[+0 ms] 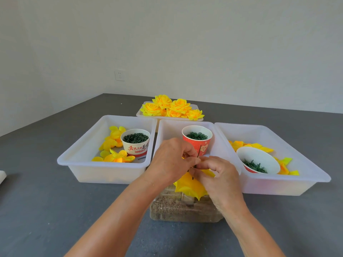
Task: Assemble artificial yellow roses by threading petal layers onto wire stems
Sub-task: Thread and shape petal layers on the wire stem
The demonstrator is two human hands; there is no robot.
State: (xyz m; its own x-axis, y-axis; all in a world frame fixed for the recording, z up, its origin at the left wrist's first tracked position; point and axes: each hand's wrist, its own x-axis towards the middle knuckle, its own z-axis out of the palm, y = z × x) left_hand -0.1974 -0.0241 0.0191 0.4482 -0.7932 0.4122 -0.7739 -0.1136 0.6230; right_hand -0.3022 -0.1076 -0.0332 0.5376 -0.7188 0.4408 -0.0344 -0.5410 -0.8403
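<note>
my left hand (169, 160) and right hand (220, 175) have fingers pinched on the wire stem (197, 158), yellow petal layer (189, 185) just below at 6 o'clock. best keep the wire steady and slide petals squarely. middle tray (185, 125) holds a red cup (197, 143) of green rings; finished roses (172, 108) at 12.

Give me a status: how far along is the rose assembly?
Done: several finished yellow fabric roses piled in the far white plastic tray. In hand: both hands, left hand and right hand, pinch a thin dark wire stem with yellow petal layers on it. Left: loose yellow petals remain in the left white bin.
</note>
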